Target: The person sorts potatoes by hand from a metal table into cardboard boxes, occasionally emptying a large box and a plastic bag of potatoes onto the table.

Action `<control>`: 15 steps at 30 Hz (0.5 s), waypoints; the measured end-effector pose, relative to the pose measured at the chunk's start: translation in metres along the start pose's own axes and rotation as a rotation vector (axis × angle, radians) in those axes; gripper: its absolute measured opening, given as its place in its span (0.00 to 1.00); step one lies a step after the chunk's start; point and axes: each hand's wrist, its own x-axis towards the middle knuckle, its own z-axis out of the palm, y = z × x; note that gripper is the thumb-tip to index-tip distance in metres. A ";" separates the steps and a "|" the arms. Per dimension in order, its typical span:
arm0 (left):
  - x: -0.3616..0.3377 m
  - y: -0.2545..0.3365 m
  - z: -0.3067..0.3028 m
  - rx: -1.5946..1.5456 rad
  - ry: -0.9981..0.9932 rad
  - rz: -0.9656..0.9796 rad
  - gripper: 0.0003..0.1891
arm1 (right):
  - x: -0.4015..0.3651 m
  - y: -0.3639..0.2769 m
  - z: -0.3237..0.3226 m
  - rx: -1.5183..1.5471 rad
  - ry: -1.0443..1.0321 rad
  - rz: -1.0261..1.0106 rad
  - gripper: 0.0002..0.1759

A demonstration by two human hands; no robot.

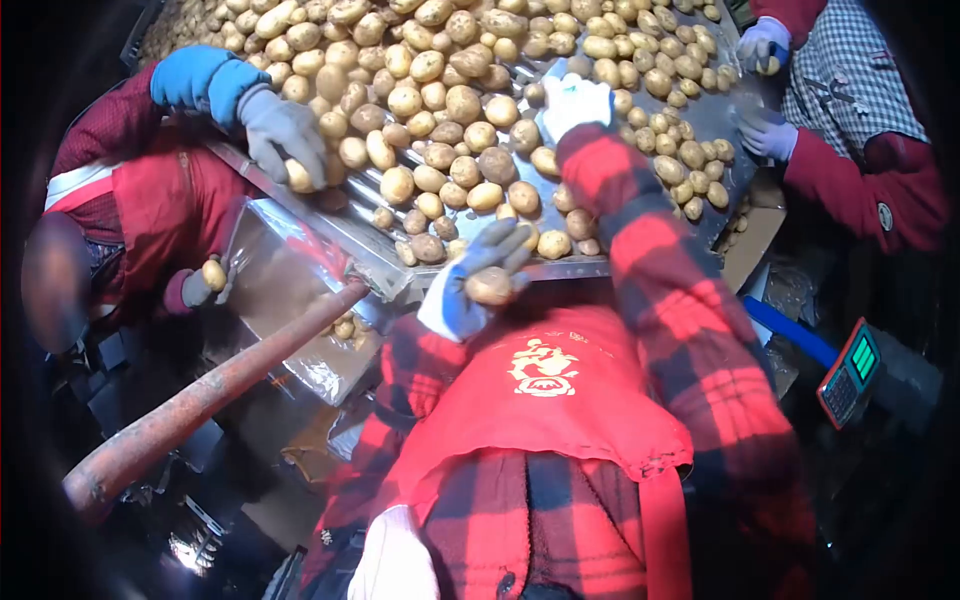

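Many potatoes [460,170] cover a metal sorting table [590,268]. In a white, blue and grey glove, my left hand [475,280] is closed round a potato [490,286] at the near edge of the table. My right hand [577,105], in a white and blue glove, reaches in among the potatoes near the table's middle. Its fingers are overexposed and partly hidden, so whether it holds anything does not show.
At the left, a co-worker's gloved hand [285,138] holds a potato over the table. Another co-worker's hands [765,130] are at the right edge. A rusty pipe [220,395], a plastic-lined box [290,290] and a scale display [862,355] stand nearby.
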 end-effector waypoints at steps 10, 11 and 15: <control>0.003 0.004 -0.015 -0.128 0.134 -0.090 0.33 | -0.166 0.007 -0.054 1.227 -0.398 -0.285 0.28; -0.003 0.001 -0.032 -0.192 -0.018 -0.139 0.33 | -0.160 0.009 -0.045 1.000 -0.203 -0.283 0.30; -0.015 -0.009 -0.052 -0.608 -0.037 -0.227 0.32 | -0.110 -0.029 -0.018 0.441 -0.037 -0.236 0.38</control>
